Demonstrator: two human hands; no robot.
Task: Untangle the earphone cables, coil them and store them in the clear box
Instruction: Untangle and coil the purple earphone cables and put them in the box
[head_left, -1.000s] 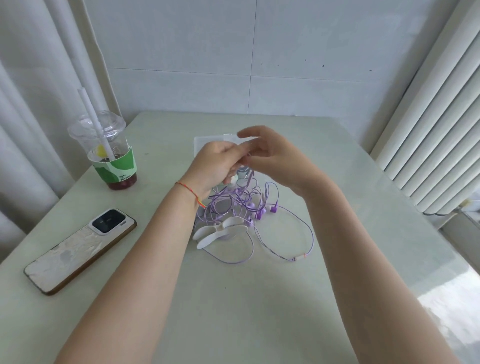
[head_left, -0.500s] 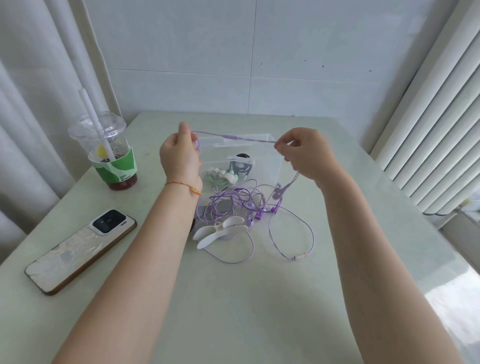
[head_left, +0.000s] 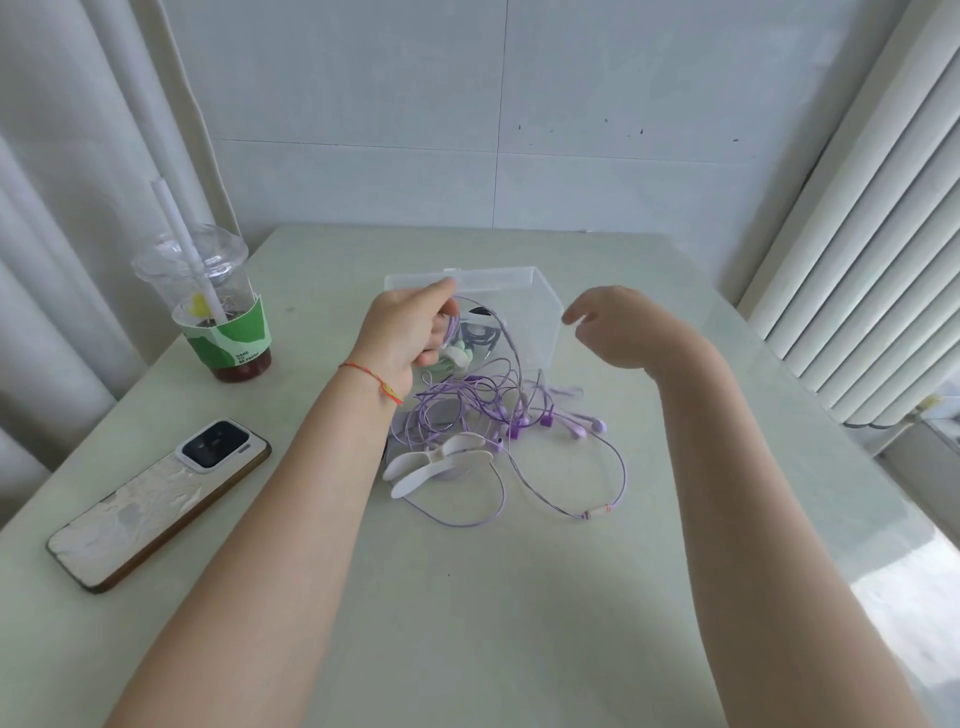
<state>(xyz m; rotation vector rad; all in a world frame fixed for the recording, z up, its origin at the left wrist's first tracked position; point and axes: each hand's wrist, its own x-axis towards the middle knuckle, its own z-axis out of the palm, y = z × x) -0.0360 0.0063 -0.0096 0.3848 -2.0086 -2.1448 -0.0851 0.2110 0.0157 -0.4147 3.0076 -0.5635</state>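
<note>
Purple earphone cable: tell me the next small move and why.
Probably bring the right hand back to pinch the purple cable just below the left hand. The left hand holds one end raised near the clear box, the right hand is open and holds nothing, and the rest lies knotted on the table.

One pale green worktop (head_left: 467, 597). One clear plastic box (head_left: 524, 291), holding one dark coiled cable (head_left: 480, 335) and one green-and-white coiled cable (head_left: 457, 358). One tangle of purple earphone cables (head_left: 467, 410); number of separate sets in it impossible to count. One white bow-shaped cable winder (head_left: 436, 462). One clear plastic drink cup with green sleeve (head_left: 208, 306), with one white straw (head_left: 184, 234). One white smartphone (head_left: 156, 499). Two bare hands: left hand (head_left: 402, 335), right hand (head_left: 618, 327).
</note>
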